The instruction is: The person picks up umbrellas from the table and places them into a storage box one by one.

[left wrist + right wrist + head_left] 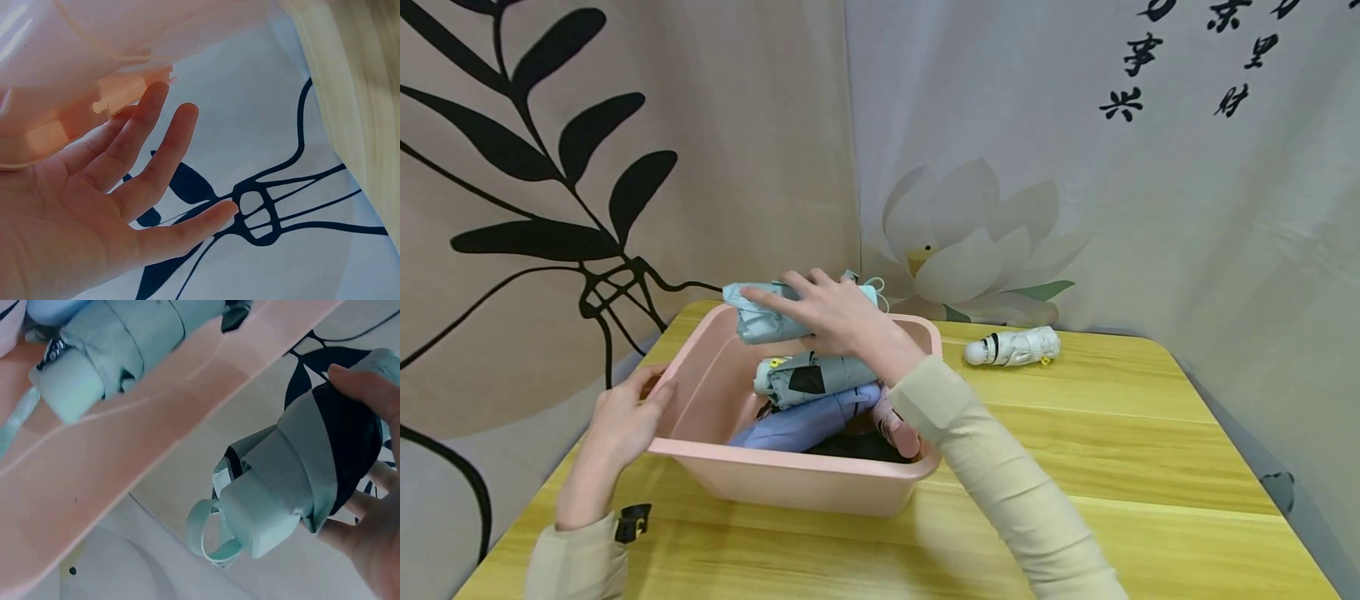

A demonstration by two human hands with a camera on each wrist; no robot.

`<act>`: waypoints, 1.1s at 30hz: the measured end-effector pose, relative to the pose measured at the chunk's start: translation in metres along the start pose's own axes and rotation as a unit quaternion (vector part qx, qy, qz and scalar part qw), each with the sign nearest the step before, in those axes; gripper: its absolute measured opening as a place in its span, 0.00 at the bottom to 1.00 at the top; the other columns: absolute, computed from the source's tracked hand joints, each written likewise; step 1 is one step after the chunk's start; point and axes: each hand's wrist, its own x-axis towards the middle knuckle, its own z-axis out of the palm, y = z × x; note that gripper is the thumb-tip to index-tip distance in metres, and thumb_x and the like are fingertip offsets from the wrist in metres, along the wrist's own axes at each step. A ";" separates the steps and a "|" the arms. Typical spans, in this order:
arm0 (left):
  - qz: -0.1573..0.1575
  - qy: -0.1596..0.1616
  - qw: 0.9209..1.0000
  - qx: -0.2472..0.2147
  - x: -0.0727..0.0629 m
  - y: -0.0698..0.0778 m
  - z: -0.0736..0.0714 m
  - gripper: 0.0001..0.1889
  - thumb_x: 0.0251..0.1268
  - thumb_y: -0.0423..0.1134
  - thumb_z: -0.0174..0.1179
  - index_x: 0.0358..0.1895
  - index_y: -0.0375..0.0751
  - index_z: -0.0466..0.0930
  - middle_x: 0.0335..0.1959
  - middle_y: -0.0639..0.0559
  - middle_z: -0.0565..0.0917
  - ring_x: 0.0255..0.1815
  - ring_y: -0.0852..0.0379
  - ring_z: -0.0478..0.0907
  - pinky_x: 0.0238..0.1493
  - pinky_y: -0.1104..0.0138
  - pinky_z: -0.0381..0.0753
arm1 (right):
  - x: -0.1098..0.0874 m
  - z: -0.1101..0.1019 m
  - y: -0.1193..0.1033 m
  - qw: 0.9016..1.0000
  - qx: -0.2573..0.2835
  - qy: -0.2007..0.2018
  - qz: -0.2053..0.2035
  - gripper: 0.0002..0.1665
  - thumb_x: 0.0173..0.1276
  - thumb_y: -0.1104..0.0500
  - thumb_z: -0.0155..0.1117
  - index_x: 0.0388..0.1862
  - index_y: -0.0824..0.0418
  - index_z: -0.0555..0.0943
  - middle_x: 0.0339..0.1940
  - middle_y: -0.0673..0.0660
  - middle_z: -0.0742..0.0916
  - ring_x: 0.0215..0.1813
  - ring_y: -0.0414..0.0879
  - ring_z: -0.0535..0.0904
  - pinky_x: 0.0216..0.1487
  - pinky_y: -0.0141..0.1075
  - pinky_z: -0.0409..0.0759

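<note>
My right hand [838, 312] grips a folded light-blue umbrella [760, 317] above the far side of a pink plastic basin [790, 479]. In the right wrist view this umbrella [294, 462] shows a dark panel, a pale handle end and a wrist loop. At the basin's left rim, my left hand [628, 417] holds on with the thumb over the edge; its other fingers [156, 165] spread along the outside. Inside the basin lie a grey-green folded umbrella [842, 375], a periwinkle one [812, 421], a pink one [897, 429] and something black [861, 447] beneath.
A white folded umbrella [1015, 347] with a black band lies on the yellow wooden table [1112, 467], right of the basin. Behind the table hang curtains [760, 150] printed with leaves, a lotus and writing.
</note>
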 end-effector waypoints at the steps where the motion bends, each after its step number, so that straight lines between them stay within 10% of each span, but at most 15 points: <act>1: 0.000 -0.001 1.000 0.000 0.000 0.000 0.000 0.29 0.75 0.50 0.37 0.65 0.29 0.64 0.58 0.24 0.73 0.57 0.29 0.70 0.52 0.41 0.71 | 0.001 0.002 -0.002 1.000 0.001 -0.005 0.000 0.47 0.64 0.36 0.57 0.76 0.35 0.46 0.68 0.51 0.68 0.58 0.50 0.72 0.47 0.45 0.81; 33: 0.004 0.001 1.000 0.003 -0.001 0.001 0.000 0.28 0.75 0.50 0.37 0.65 0.29 0.65 0.57 0.24 0.74 0.57 0.29 0.70 0.52 0.41 0.71 | 0.006 0.044 -0.004 0.993 -0.031 -0.117 -0.014 0.49 0.63 0.42 0.63 0.77 0.38 0.47 0.74 0.53 0.66 0.64 0.52 0.73 0.55 0.42 0.80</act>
